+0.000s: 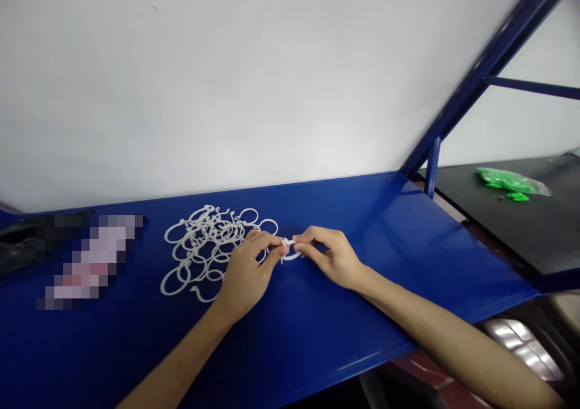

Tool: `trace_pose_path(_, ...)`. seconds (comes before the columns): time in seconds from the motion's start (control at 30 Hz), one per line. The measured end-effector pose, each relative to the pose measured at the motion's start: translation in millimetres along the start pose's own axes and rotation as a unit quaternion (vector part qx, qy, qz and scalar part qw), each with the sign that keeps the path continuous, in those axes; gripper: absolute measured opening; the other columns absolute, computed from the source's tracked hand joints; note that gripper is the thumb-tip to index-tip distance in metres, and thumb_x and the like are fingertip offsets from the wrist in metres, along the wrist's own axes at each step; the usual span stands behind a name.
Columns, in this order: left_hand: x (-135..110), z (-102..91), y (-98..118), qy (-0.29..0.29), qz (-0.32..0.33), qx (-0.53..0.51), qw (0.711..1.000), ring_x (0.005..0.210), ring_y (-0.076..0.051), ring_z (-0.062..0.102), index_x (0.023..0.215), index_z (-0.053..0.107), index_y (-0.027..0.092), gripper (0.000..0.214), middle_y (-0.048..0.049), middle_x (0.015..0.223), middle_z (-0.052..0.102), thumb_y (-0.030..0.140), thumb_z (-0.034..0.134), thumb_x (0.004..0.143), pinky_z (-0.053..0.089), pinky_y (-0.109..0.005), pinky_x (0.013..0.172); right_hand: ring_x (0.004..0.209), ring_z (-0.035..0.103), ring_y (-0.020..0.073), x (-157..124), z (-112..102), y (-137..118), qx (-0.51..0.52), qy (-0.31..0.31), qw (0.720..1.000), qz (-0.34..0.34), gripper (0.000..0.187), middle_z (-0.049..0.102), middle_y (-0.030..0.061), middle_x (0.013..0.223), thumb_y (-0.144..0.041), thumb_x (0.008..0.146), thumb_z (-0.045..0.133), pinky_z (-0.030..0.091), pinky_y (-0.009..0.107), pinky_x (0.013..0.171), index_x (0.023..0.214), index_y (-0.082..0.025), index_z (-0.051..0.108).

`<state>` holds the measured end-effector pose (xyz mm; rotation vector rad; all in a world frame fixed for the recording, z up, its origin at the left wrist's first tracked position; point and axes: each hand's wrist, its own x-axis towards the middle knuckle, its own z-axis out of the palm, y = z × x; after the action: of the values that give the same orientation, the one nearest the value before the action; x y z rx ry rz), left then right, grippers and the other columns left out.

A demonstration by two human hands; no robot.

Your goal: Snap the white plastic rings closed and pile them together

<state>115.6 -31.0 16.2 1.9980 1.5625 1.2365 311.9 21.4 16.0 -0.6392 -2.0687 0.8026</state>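
Between my two hands is a white plastic ring, held just above or on the blue table. The thumb and forefinger of my left hand pinch a small clasp-like part of it. My right hand pinches the same ring from the right, its fingertips close to the left ones. Part of the ring is covered by my fingers, and whether its ends are joined I cannot tell. Just left of my left hand lies a loose heap of similar white rings, many with small loops or hooks; my left hand overlaps its edge.
The blue table runs along a pale wall. At its left lie a blurred-out pinkish item and a dark bag-like thing. A blue metal frame rises at the right. Beyond it, a black table holds a clear bag of green pieces.
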Motion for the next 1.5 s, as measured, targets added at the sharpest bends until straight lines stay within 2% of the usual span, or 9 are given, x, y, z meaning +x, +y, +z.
trace_pose_path(0.17, -3, 4.7, 3, 0.017, 0.06, 0.034, 0.997, 0.079, -0.016, 0.057, 0.076, 0.064, 0.021, 0.02, 0.0004, 0.077, 0.068, 0.018, 0.054, 0.094, 0.048, -0.031, 0.074, 0.081, 0.066, 0.0156, -1, -2, -2, -0.019, -0.026, 0.998, -0.046, 0.017, 0.07, 0.0057, 0.088, -0.026, 0.102, 0.052, 0.054, 0.028, 0.075, 0.092, -0.019, 0.065)
trace_pose_path(0.33, -6, 7.1, -1, 0.029, 0.095, 0.069, 0.993, 0.079, -0.017, 0.056, 0.078, 0.066, 0.022, 0.023, -0.0003, 0.078, 0.07, 0.018, 0.052, 0.095, 0.048, -0.035, 0.079, 0.078, 0.063, 0.0151, -4, -3, -1, -0.059, -0.065, 0.993, -0.075, 0.022, 0.068, 0.0061, 0.087, -0.022, 0.104, 0.045, 0.052, 0.027, 0.073, 0.095, -0.018, 0.065)
trace_pose_path(0.67, -4, 8.5, 2, 0.021, 0.065, 0.109, 0.992, 0.08, -0.019, 0.057, 0.079, 0.061, 0.022, 0.023, -0.0012, 0.078, 0.066, 0.025, 0.048, 0.098, 0.046, -0.035, 0.076, 0.077, 0.061, 0.015, 0, 1, 4, -0.119, -0.029, 0.991, -0.063, 0.024, 0.066, 0.0059, 0.086, -0.023, 0.105, 0.042, 0.05, 0.026, 0.071, 0.101, -0.018, 0.065)
trace_pose_path(0.9, -8, 9.7, 2, 0.018, 0.11, 0.187, 0.976, 0.084, -0.022, 0.055, 0.078, 0.059, 0.021, 0.022, -0.0017, 0.079, 0.067, 0.02, 0.048, 0.097, 0.042, -0.039, 0.081, 0.078, 0.055, 0.0163, -7, 1, -1, -0.253, -0.049, 0.961, -0.101, 0.033, 0.063, 0.0065, 0.089, -0.007, 0.1, 0.036, 0.045, 0.026, 0.067, 0.108, -0.019, 0.065)
trace_pose_path(1.07, -12, 14.9, -3, 0.01, 0.092, 0.191, 0.977, 0.087, -0.023, 0.056, 0.085, 0.063, 0.021, 0.023, -0.0036, 0.084, 0.068, 0.019, 0.044, 0.097, 0.043, -0.04, 0.082, 0.075, 0.05, 0.0164, -9, 3, -6, -0.336, -0.072, 0.931, -0.123, 0.029, 0.06, 0.0063, 0.087, -0.01, 0.101, 0.039, 0.04, 0.026, 0.061, 0.105, -0.02, 0.066)
trace_pose_path(1.23, -7, 15.3, -6, 0.008, 0.094, 0.185, 0.978, 0.087, -0.022, 0.057, 0.093, 0.066, 0.022, 0.026, -0.0038, 0.089, 0.069, 0.021, 0.04, 0.099, 0.045, -0.041, 0.087, 0.074, 0.051, 0.0167, -9, 10, -5, -0.322, -0.065, 0.935, -0.133, 0.026, 0.06, 0.006, 0.085, -0.013, 0.103, 0.04, 0.044, 0.026, 0.064, 0.109, -0.018, 0.064)
trace_pose_path(1.33, -2, 12.2, -8, 0.011, 0.096, 0.198, 0.975, 0.093, -0.024, 0.058, 0.102, 0.067, 0.022, 0.023, -0.0051, 0.094, 0.07, 0.028, 0.045, 0.099, 0.045, -0.043, 0.09, 0.081, 0.057, 0.0165, -1, 3, 6, -0.296, -0.049, 0.948, -0.106, 0.025, 0.062, 0.007, 0.093, -0.016, 0.103, 0.04, 0.048, 0.026, 0.069, 0.112, -0.018, 0.063)
trace_pose_path(1.4, 0, 8.4, -11, -0.002, 0.095, 0.212, 0.973, 0.1, -0.025, 0.058, 0.11, 0.066, 0.022, 0.022, -0.0066, 0.101, 0.07, 0.029, 0.05, 0.097, 0.045, -0.045, 0.093, 0.085, 0.06, 0.0153, 6, -9, 18, -0.299, -0.011, 0.953, -0.043, 0.024, 0.062, 0.0078, 0.106, -0.018, 0.103, 0.043, 0.049, 0.025, 0.069, 0.115, -0.02, 0.064)
trace_pose_path(1.5, -2, 1.4, -18, -0.053, 0.111, 0.237, 0.964, 0.107, -0.028, 0.055, 0.109, 0.067, 0.022, 0.022, -0.0078, 0.11, 0.067, 0.026, 0.055, 0.092, 0.043, -0.048, 0.096, 0.074, 0.06, 0.0142, 15, -34, 39, -0.376, 0.068, 0.917, 0.113, 0.019, 0.06, 0.0076, 0.108, -0.023, 0.101, 0.051, 0.048, 0.025, 0.062, 0.109, -0.021, 0.068)
